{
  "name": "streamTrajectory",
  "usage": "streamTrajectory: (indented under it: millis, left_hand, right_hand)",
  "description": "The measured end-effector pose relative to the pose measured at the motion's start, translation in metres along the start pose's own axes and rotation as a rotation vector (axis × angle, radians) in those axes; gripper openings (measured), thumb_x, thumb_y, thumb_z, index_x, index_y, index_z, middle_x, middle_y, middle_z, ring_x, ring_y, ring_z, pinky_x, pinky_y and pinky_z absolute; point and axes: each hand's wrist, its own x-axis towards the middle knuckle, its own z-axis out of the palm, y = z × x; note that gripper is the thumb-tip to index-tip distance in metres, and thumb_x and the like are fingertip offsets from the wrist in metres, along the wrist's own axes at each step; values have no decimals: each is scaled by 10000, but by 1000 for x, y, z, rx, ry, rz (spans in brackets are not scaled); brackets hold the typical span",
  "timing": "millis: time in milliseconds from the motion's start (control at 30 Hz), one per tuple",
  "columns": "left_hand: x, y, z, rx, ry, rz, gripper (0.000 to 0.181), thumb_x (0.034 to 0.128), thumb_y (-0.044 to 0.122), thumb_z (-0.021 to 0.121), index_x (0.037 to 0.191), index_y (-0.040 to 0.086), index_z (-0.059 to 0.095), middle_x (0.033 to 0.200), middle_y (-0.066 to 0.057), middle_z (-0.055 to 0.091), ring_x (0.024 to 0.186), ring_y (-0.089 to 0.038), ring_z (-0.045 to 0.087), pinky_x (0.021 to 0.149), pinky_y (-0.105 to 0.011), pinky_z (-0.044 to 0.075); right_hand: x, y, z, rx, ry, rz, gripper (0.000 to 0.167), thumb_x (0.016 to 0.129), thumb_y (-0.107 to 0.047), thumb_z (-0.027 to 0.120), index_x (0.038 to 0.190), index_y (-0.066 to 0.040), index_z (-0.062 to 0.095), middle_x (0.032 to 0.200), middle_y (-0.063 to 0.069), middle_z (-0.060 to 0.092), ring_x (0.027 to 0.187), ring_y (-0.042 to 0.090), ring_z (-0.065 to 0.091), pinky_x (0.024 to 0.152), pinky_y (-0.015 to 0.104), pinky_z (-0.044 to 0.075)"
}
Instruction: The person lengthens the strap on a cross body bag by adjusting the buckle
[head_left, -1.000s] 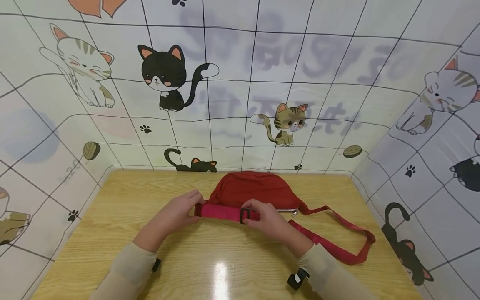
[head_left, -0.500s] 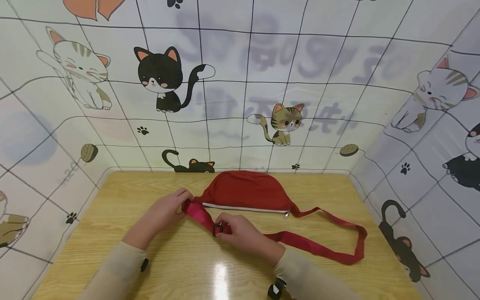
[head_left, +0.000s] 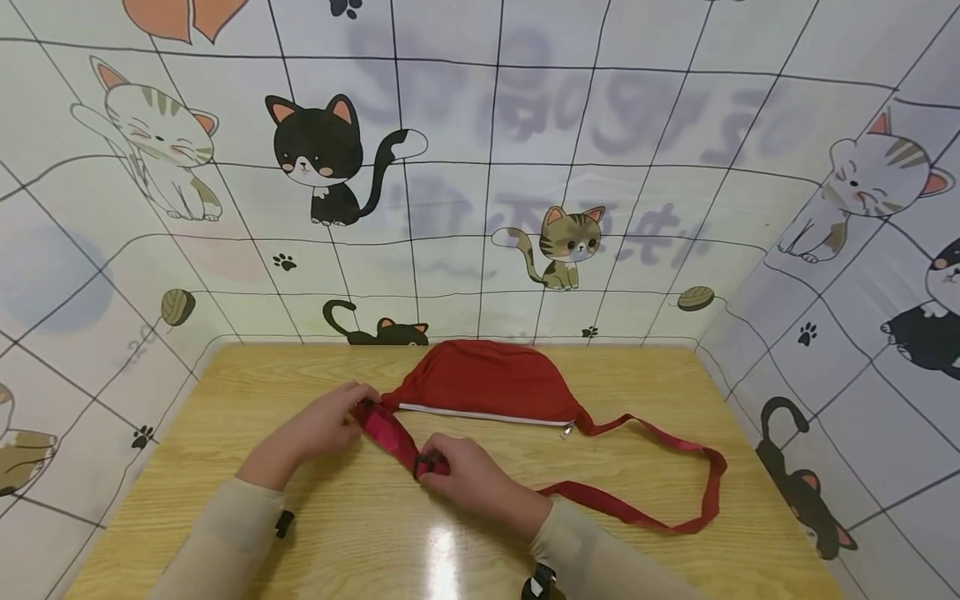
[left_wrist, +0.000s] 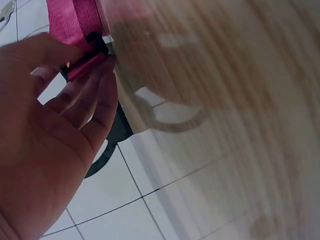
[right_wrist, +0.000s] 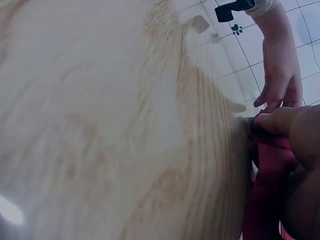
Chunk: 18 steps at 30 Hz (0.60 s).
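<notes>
A red waist bag [head_left: 487, 379] lies at the back of the table, its white zipper facing forward. From its left end a pinkish-red strap [head_left: 386, 433] slants down toward the front. My left hand [head_left: 322, 429] pinches the strap beside a black plastic buckle [left_wrist: 96, 45], seen in the left wrist view. Lower on the same strap, my right hand [head_left: 476, 475] grips a black slider [head_left: 417, 467] between thumb and fingers. In the right wrist view, part of that slider is covered by the thumb, and the strap [right_wrist: 270, 180] runs down under the hand.
The rest of the strap loops over the wooden table [head_left: 360, 533] to the right and back to the bag's right end, by the zipper pull [head_left: 567, 429]. A cat-printed wall covering [head_left: 450, 200] stands behind the table and along both sides.
Both hands have moved left, the right one also toward the front. The stretch of strap between them has gone from nearly level to slanting, and the bag has shifted slightly left in view.
</notes>
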Motion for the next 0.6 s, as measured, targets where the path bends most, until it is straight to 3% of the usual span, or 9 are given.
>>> streamTrajectory:
  millis: [133, 200, 400, 600]
  left_hand:
    - [-1, -8, -1, -50, -2, -40, 299, 1069, -5, 640, 1278, 194, 716, 1242, 2, 718, 1115, -227, 673, 966, -507, 563]
    - [-1, -11, -1, -50, 19, -36, 276, 1099, 16, 615, 1239, 222, 737, 1213, 30, 737, 1124, -221, 682, 985, -522, 559]
    - [-2, -21, -1, -73, 48, -48, 313, 1096, -12, 601, 1113, 262, 752, 1111, 79, 733, 1083, -201, 679, 991, -524, 546]
    - [-2, -28, -9, -109, 0, -68, 313, 1094, -21, 593, 1052, 259, 728, 1056, 70, 705, 1056, -218, 646, 986, -522, 522]
  right_hand:
    - [0, 3, 0, -5, 18, 2, 175, 981, -100, 841, 1099, -170, 733, 907, -137, 704, 820, 4, 620, 754, 234, 538]
    - [0, 6, 0, -13, 24, -2, 202, 990, -111, 835, 1142, -190, 728, 906, -140, 706, 823, 3, 625, 763, 237, 537]
    - [1, 14, -4, -29, 23, -29, 312, 1055, -171, 774, 1347, -239, 688, 932, -121, 713, 815, 23, 616, 778, 258, 529]
    - [8, 16, -6, -74, 48, -22, 306, 1077, -162, 742, 1377, -218, 724, 1096, -90, 755, 934, 43, 619, 869, 267, 530]
